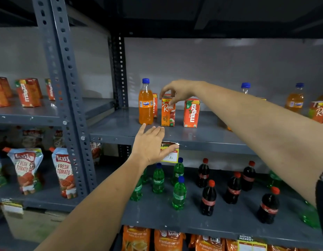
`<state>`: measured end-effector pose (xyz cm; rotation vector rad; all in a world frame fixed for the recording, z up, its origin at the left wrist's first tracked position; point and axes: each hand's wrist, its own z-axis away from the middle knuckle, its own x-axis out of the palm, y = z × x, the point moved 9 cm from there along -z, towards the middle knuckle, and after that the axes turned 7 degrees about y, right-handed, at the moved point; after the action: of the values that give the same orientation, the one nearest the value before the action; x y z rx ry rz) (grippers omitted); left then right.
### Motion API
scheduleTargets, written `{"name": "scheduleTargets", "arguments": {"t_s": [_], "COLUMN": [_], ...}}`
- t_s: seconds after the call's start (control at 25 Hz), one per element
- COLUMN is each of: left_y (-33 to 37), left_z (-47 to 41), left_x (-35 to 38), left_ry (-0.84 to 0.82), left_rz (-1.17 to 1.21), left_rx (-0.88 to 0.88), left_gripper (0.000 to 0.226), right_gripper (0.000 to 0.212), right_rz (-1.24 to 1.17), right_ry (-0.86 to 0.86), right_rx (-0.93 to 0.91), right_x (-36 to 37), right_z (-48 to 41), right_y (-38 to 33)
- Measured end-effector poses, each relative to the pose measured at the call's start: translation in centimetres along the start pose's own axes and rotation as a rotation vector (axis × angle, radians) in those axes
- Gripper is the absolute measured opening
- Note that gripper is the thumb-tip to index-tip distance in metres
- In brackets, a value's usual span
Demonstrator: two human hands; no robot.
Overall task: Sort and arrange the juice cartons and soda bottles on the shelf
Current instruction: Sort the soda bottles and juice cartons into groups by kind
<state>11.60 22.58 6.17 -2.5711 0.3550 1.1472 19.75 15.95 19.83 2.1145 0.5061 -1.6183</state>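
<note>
Our right hand point(177, 91) pinches the top of the apple juice carton point(168, 113), upright on the shelf point(121, 124) between the orange soda bottle point(146, 102) and the mango carton point(191, 113). Left hand point(150, 144) hovers open, empty. Tight neighbours: a careless lift could topple one.

Both arms are reaching forward, bare forearms extended. Left hand point(150, 145) is hovering flat, palm down, fingers together, thumb splayed out. Right hand point(178, 91) is arching downward higher up, fingertips curled into a loose pinch.
</note>
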Motion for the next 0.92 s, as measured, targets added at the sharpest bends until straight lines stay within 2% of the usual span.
{"name": "scheduleTargets", "arguments": {"t_s": [0.16,0.32,0.52,0.68,0.92], "left_y": [0.6,3.5,12.7,19.5,22.1], "left_z": [0.5,0.6,-1.7,-4.7,-7.0], "left_x": [-0.1,-0.5,-0.7,-0.2,0.4], "left_ry": [-0.022,-0.008,0.027,0.027,0.059], "left_rz": [0.01,0.017,0.073,0.117,0.097], "left_rx": [-0.048,-0.052,0.027,0.049,-0.039], "left_gripper": [0.114,0.104,0.093,0.096,0.099], "right_gripper": [0.042,0.042,0.04,0.04,0.04], "right_rz": [-0.076,-0.119,-0.131,-0.191,-0.198], "right_ry": [-0.032,-0.043,-0.102,-0.118,-0.105], "right_rx": [-0.006,0.03,0.076,0.14,0.238], "right_x": [-1.2,-2.2,-3.2,-3.9,-3.8], "right_z": [3.3,8.3,15.9,20.0,21.9], "right_y": [0.0,2.5,8.9,15.1,24.4]}}
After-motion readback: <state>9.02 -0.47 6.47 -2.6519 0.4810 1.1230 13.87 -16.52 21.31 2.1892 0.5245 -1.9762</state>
